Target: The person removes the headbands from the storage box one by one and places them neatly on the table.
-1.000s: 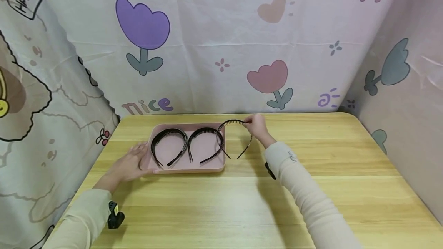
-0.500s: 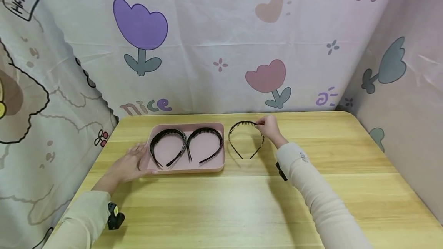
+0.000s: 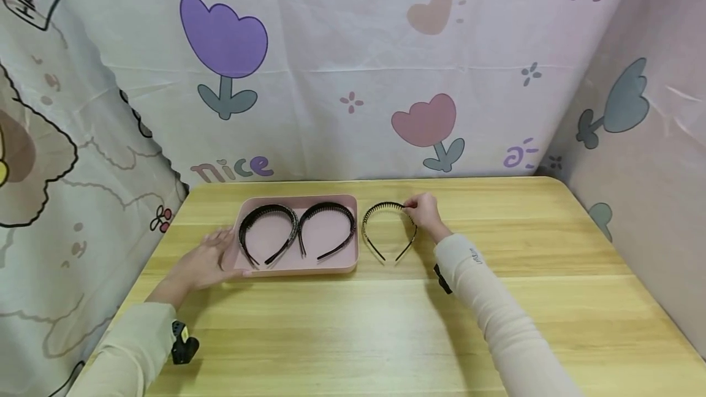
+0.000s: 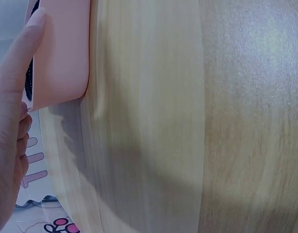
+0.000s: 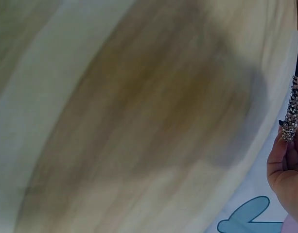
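Observation:
In the head view, a pink tray [image 3: 328, 271] holds several dark headbands [image 3: 327, 207] in two groups side by side. My left hand [image 3: 205, 262] holds the tray's left end, its thumb [image 4: 36, 23] on the front wall and its fingers at the left side. To the right of the tray, my right hand [image 3: 425, 213] pinches a thin toothed headband [image 3: 380, 206] near the top of its arch. That headband's ends point toward me. In the right wrist view, sparkling stones cover the part of the headband [image 5: 293, 109] at the fingertips. Whether it touches the table is unclear.
The wooden table [image 3: 353, 336] reaches back to a patterned cloth [image 3: 325, 35] hung behind it. More printed cloth hangs at both sides. Black wrist cameras [image 3: 183, 343] are strapped over the sleeves. A cable [image 3: 67, 378] hangs at the lower left.
My right hand has drawn the toothed headband rightward, away from overlapping the tray's right edge, then slightly left and toward me. My left hand has stayed on the tray.

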{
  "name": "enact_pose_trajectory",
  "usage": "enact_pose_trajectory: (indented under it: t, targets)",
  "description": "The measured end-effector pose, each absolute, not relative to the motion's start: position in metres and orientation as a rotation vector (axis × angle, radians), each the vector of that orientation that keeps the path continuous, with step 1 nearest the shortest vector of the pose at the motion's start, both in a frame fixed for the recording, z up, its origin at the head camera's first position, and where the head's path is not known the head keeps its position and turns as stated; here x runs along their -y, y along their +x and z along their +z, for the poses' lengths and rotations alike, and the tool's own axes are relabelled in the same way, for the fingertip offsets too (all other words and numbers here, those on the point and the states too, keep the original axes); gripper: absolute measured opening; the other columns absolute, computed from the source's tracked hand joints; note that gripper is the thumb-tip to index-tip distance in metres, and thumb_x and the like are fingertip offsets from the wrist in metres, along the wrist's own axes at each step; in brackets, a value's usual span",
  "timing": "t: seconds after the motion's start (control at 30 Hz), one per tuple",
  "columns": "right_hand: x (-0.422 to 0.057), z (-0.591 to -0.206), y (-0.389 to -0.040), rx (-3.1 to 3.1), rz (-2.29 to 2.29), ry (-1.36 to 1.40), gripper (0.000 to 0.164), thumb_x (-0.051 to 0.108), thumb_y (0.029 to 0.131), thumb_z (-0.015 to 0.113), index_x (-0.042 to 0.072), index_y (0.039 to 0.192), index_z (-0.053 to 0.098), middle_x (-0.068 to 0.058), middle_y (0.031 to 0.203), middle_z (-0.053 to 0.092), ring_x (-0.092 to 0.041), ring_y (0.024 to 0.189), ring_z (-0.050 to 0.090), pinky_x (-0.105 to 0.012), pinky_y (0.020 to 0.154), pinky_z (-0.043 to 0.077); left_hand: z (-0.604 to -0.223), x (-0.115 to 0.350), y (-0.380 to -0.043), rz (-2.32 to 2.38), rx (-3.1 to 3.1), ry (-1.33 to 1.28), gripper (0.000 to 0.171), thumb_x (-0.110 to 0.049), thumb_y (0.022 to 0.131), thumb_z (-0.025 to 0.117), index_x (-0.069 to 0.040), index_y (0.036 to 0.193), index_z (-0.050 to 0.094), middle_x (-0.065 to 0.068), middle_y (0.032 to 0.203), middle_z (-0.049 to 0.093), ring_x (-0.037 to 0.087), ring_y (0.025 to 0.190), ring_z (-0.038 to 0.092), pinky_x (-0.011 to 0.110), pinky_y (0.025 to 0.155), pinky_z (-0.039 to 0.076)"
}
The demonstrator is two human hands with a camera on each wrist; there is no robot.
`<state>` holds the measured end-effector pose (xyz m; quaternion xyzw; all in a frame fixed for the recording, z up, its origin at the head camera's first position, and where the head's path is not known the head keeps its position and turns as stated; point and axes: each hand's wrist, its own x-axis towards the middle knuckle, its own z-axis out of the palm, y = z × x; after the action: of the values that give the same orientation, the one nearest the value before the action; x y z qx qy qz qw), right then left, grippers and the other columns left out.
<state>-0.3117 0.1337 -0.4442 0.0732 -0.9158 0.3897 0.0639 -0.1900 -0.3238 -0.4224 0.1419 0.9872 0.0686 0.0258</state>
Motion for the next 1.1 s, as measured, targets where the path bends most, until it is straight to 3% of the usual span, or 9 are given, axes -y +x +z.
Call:
enact_pose_trajectory:
  t: [0.07, 0.3, 0.43, 0.6, 0.67, 0.8, 0.87, 1.03, 1.1]
  targets:
    - [-0.135, -0.449, -0.315, 2.773, 1.186, 0.215, 0.009, -0.001, 0.08, 0.066, -0.007, 0.083, 0.072, -0.022, 0.083, 0.071, -0.03, 0.078, 0.067, -0.033, 0.067, 0.056, -0.423, 0.323, -0.19, 0.216, -3.047, 0.441, 0.104, -0.065, 0.074, 0.061, 0.009, 0.14, 0.031, 0.03, 0.145, 0.028, 0.05, 0.133, 0.025, 0.061, 0.108, 0.025]
    - [-0.162, -0.535, -0.379, 2.654, 1.23, 0.381, 0.012, 0.026, 0.077, 0.075, 0.014, 0.074, 0.075, 0.006, 0.07, 0.071, -0.006, 0.064, 0.062, -0.017, 0.056, 0.049, -0.425, 0.325, -0.19, 0.202, -3.059, 0.456, 0.104, -0.065, 0.074, 0.061, 0.01, 0.14, 0.031, 0.03, 0.145, 0.03, 0.049, 0.133, 0.026, 0.058, 0.11, 0.024]
    - [-0.147, -0.493, -0.352, 2.814, 1.207, 0.213, 0.012, 0.014, 0.08, 0.072, 0.003, 0.082, 0.075, -0.011, 0.081, 0.073, -0.022, 0.077, 0.067, -0.03, 0.066, 0.054, -0.425, 0.325, -0.19, 0.2, -3.061, 0.45, 0.104, -0.065, 0.073, 0.061, 0.01, 0.139, 0.032, 0.03, 0.145, 0.03, 0.049, 0.133, 0.026, 0.058, 0.11, 0.024]
    - [-0.135, -0.453, -0.317, 2.843, 1.215, 0.124, 0.011, 0.003, 0.081, 0.068, -0.006, 0.087, 0.072, -0.02, 0.086, 0.071, -0.029, 0.08, 0.066, -0.031, 0.065, 0.055, -0.425, 0.324, -0.19, 0.203, -3.05, 0.442, 0.104, -0.066, 0.074, 0.06, 0.01, 0.14, 0.031, 0.03, 0.145, 0.029, 0.049, 0.134, 0.025, 0.058, 0.11, 0.023]
    - [-0.138, -0.46, -0.32, 2.82, 1.242, 0.136, 0.011, 0.005, 0.081, 0.069, -0.003, 0.087, 0.073, -0.016, 0.085, 0.072, -0.025, 0.079, 0.066, -0.029, 0.064, 0.054, -0.425, 0.324, -0.19, 0.203, -3.047, 0.448, 0.104, -0.065, 0.074, 0.06, 0.01, 0.14, 0.03, 0.03, 0.146, 0.029, 0.048, 0.134, 0.025, 0.057, 0.111, 0.022]
    - [-0.156, -0.518, -0.361, 2.696, 1.251, 0.222, 0.01, 0.018, 0.076, 0.076, 0.008, 0.077, 0.074, -0.003, 0.072, 0.071, -0.014, 0.066, 0.062, -0.022, 0.056, 0.049, -0.423, 0.323, -0.191, 0.208, -3.049, 0.452, 0.104, -0.065, 0.074, 0.061, 0.01, 0.14, 0.03, 0.03, 0.146, 0.028, 0.048, 0.134, 0.024, 0.057, 0.112, 0.022]
    - [-0.164, -0.544, -0.381, 2.719, 1.228, 0.214, 0.011, 0.019, 0.077, 0.075, 0.009, 0.081, 0.075, -0.002, 0.077, 0.072, -0.015, 0.071, 0.064, -0.024, 0.062, 0.051, -0.423, 0.323, -0.192, 0.215, -3.05, 0.452, 0.104, -0.064, 0.074, 0.061, 0.01, 0.14, 0.03, 0.03, 0.146, 0.029, 0.049, 0.134, 0.024, 0.057, 0.111, 0.022]
    - [-0.164, -0.561, -0.394, 2.739, 1.156, 0.185, 0.003, 0.014, 0.077, 0.074, 0.012, 0.08, 0.075, 0.0, 0.077, 0.072, -0.015, 0.074, 0.064, -0.025, 0.065, 0.052, -0.424, 0.325, -0.193, 0.212, -3.051, 0.451, 0.104, -0.064, 0.074, 0.061, 0.01, 0.14, 0.03, 0.029, 0.146, 0.028, 0.049, 0.134, 0.024, 0.058, 0.111, 0.022]
    - [-0.162, -0.559, -0.389, 2.661, 1.134, 0.219, 0.005, 0.012, 0.074, 0.076, 0.016, 0.071, 0.073, 0.005, 0.068, 0.069, -0.009, 0.065, 0.06, -0.019, 0.057, 0.047, -0.425, 0.325, -0.193, 0.215, -3.05, 0.447, 0.104, -0.064, 0.074, 0.061, 0.01, 0.14, 0.03, 0.029, 0.146, 0.028, 0.049, 0.134, 0.023, 0.058, 0.111, 0.022]
